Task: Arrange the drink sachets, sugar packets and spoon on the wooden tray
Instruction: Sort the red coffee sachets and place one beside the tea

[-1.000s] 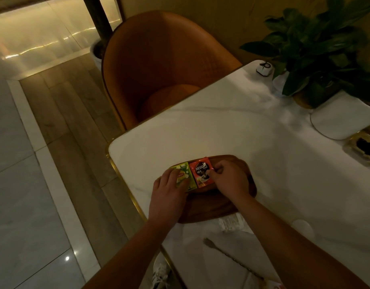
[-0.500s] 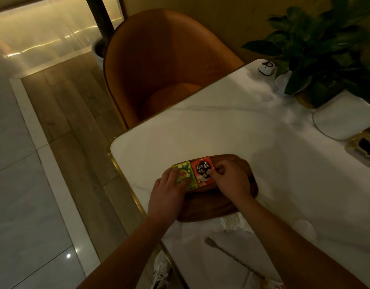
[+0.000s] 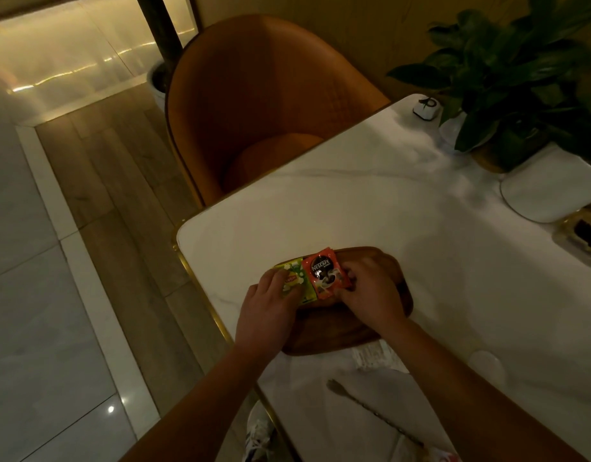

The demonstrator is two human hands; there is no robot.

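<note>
Over the last second little has moved: our left hand (image 3: 267,305) still presses flat on the green sachet (image 3: 296,281), and our right hand (image 3: 371,295) still pinches the red sachet's (image 3: 326,273) edge, squaring both at the wooden tray's (image 3: 337,331) far left end. The sugar packets (image 3: 376,356) and spoon (image 3: 371,411) wait on the table nearer us, so the sachet step looks nearly finished.

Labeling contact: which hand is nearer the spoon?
Right, though neither touches it. The spoon lies on the table beside the right forearm; both the right hand and left hand are on the tray's sachets.
</note>
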